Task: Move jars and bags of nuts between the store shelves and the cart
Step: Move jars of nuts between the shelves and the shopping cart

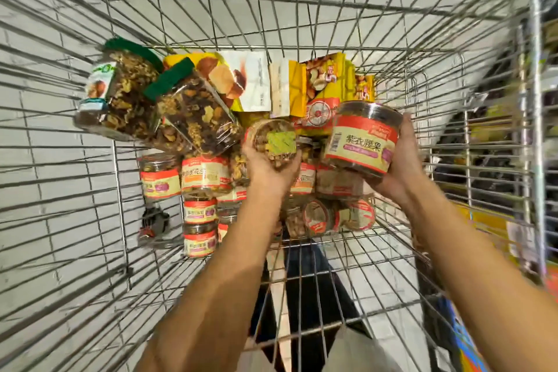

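Observation:
I look down into a wire cart (120, 190) holding nuts. My left hand (268, 172) grips a small clear jar of nuts (276, 142) with a green sticker on its end. My right hand (401, 166) holds a larger round jar (362, 139) with a red and cream label, lifted above the pile. Below both hands lie several red-labelled jars (200, 211). Two tall green-lidded jars (193, 112) lean at the cart's left. Yellow and white bags of nuts (320, 84) stand along the far end.
Grey floor tiles show through the wires. Store shelves (498, 136) with dark and yellow goods run along the right side of the cart. The near part of the cart floor (347, 266) holds nothing, and a person's dark trousers show beneath it.

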The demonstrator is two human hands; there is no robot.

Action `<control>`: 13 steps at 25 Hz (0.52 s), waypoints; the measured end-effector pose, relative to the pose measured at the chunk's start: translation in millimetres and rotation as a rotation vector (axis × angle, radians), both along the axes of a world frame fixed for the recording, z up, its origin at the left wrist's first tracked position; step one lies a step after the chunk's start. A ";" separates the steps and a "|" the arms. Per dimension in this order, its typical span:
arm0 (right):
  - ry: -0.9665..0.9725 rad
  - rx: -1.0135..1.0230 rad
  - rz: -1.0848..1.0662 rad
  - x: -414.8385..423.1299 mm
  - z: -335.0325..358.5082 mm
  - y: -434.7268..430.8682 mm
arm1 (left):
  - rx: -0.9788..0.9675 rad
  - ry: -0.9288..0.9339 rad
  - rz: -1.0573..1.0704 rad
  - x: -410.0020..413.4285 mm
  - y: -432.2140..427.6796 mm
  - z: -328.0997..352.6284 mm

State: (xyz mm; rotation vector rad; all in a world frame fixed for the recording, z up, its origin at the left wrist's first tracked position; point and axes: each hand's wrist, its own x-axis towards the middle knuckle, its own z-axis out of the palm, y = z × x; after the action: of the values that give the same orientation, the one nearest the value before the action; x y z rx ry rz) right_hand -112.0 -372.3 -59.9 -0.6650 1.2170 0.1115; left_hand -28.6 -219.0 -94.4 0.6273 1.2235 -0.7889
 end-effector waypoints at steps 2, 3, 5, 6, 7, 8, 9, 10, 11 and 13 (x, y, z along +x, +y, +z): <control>-0.090 -0.039 -0.078 -19.1 36.2 -5.1 | -0.124 -0.098 -0.215 -34.3 29.6 33.0; -0.165 -0.075 -0.139 -35.7 62.7 -3.8 | -0.151 -0.174 -0.357 -41.6 42.4 60.4; -0.230 -0.084 -0.172 -40.2 80.4 -1.4 | -0.264 -0.319 -0.488 -36.1 61.8 80.8; -0.239 -0.079 -0.186 -38.4 87.2 2.2 | -0.332 -0.398 -0.501 -26.9 65.0 86.9; -0.252 -0.080 -0.198 -40.2 95.5 6.2 | -0.383 -0.451 -0.526 -18.1 66.4 92.8; -0.278 -0.089 -0.232 -52.6 109.6 12.3 | -0.450 -0.503 -0.568 -16.5 63.4 106.6; -0.333 -0.100 -0.284 -76.3 130.0 20.6 | -0.513 -0.570 -0.650 -20.8 57.8 129.7; -0.386 -0.113 -0.329 -99.1 146.4 27.9 | -0.562 -0.630 -0.735 -25.3 51.4 149.8; -0.434 -0.127 -0.362 -119.5 159.4 34.1 | -0.594 -0.688 -0.816 -28.7 42.9 165.9; -0.489 -0.191 -0.465 -162.5 187.0 47.0 | -0.596 -0.774 -0.980 -48.2 20.3 197.3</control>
State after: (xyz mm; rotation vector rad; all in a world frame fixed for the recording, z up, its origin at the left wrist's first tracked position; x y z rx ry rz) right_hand -274.4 -325.3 127.2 -0.5169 0.8825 -0.5339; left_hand -76.8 -198.7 103.0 0.9050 -0.1183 -1.4531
